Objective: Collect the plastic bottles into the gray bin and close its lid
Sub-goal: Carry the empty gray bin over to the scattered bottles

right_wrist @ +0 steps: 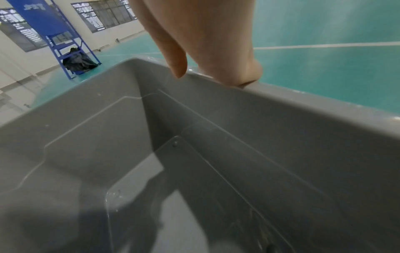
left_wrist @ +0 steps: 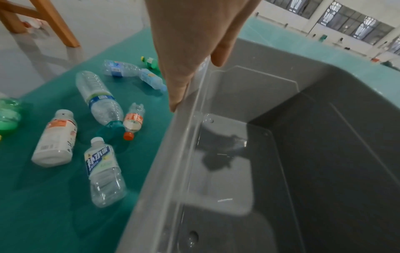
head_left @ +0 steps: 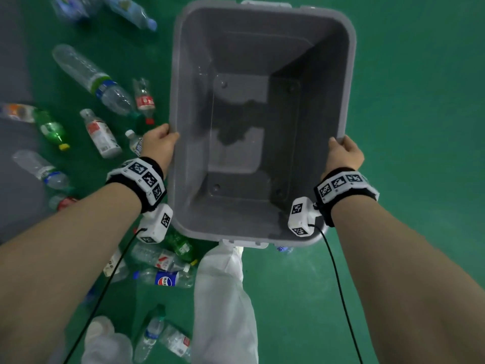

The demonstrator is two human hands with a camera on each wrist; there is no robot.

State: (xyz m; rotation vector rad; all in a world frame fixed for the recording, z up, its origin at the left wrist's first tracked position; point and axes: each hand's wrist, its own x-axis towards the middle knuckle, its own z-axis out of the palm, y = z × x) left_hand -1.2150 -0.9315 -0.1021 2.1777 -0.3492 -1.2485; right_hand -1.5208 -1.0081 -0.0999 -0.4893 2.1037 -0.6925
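The gray bin (head_left: 183, 74) is open and has nothing inside; no lid is in view. My left hand (head_left: 160, 139) grips its left rim and my right hand (head_left: 343, 151) grips its right rim. In the left wrist view the left hand (left_wrist: 194, 59) curls over the bin's edge (left_wrist: 168, 154); in the right wrist view the right hand (right_wrist: 216, 56) holds the rim (right_wrist: 303, 106). Plastic bottles lie scattered on the green floor to the left: a large clear bottle (head_left: 91, 77), a red-labelled bottle (head_left: 143, 101), a white bottle (head_left: 101, 134), a green bottle (head_left: 51, 128) and a Pepsi bottle (head_left: 165, 278).
My white trouser leg (head_left: 223, 298) stands under the bin's near end, with more bottles beside it. A gray floor strip (head_left: 15, 61) borders the green floor at left. A wooden furniture leg (left_wrist: 54, 22) stands beyond the bottles. A blue metal stand (right_wrist: 62, 42) is far off.
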